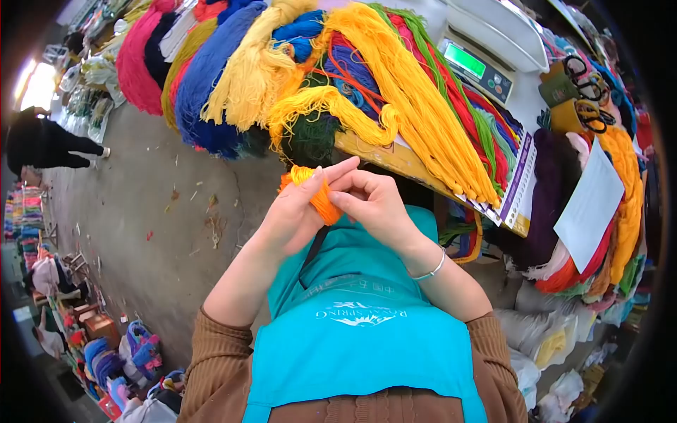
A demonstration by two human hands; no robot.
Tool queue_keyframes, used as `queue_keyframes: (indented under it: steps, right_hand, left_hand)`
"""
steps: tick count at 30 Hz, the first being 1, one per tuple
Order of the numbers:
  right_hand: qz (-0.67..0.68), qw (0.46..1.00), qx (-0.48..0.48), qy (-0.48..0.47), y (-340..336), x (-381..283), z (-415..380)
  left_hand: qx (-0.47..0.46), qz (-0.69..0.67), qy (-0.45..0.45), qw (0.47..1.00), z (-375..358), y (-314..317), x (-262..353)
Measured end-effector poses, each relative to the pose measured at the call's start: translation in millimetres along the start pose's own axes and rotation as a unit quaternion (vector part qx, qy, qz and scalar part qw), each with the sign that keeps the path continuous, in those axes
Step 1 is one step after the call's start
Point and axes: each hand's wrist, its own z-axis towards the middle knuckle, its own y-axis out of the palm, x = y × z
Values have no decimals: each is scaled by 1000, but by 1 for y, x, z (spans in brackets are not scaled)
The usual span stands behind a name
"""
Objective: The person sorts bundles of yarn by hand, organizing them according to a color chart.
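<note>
A small bundle of orange and yellow thread [323, 203] is in front of my apron, between my two hands. My left hand [288, 218] is closed around it, with the thumb lying along the bundle and one finger stretched out. My right hand [381, 210], a bangle on its wrist, has thumb and fingers pinched at the bundle's right side; the exact strand is hidden. Just beyond the hands, loose yellow thread [331, 106] hangs over the table corner beside dark green thread [312, 137].
The table [395, 158] carries long yellow skeins [416, 106], blue skeins [215, 74] and a scale [474, 65] with a lit green display. Scissors [594, 116] and a white paper sheet [591, 204] lie on skeins at right. A person [49, 144] is at far left, across the floor.
</note>
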Motion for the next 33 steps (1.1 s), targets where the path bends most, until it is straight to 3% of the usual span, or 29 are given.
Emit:
queue_keyframes:
  steps: [1,3,4,6,16,26,33]
  right_hand:
    - [25,999,22,-6,0,7,-2]
    - [214,974,70,37,-4,5,-9]
    - [255,965,61,25,-12,12,-11]
    - [253,964,74,17,-16,19,-15]
    - [116,984,131,-25,-6,24,-19]
    - [129,983,130,13,-9,26,-16]
    - [115,983,142,-23,-5,28,-17]
  left_hand:
    - [-14,5,-17,1000,2,-2,-4]
    - [-39,-23,-34,998,6,-7,-7]
    - [8,-33,-11,999,7,-5,-9]
    - [84,-68,13,994,8,2,-11]
    - [156,25,57,986,19,0,-34]
    - [170,68,80,980,20,-2,-39]
    - [205,-6,82,975,21,-4,-40]
